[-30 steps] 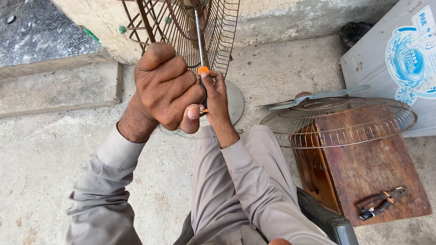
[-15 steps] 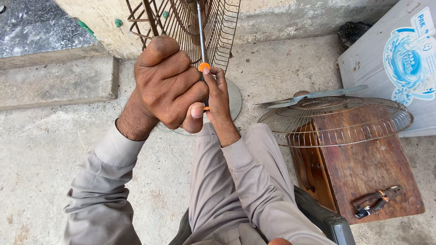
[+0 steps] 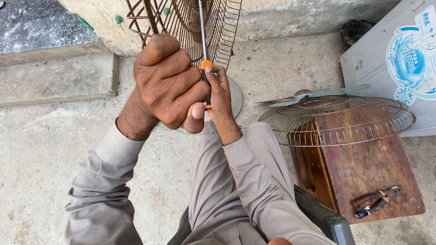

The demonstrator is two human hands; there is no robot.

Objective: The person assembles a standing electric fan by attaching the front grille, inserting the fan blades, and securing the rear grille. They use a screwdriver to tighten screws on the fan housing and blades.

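Left hand (image 3: pixel 170 84) and right hand (image 3: pixel 220 97) grip a screwdriver (image 3: pixel 203 41) at the wire fan guard (image 3: pixel 181 20).

Two rusty wire fan guards, upright (image 3: pixel 181 22) and flat (image 3: pixel 336 119), one grey metal fan blade (image 3: pixel 318 94), one orange-collared steel screwdriver (image 3: pixel 203 54), one pair of pliers (image 3: pixel 374 202), one brown wooden box (image 3: pixel 363 177), one white carton (image 3: pixel 399 68).
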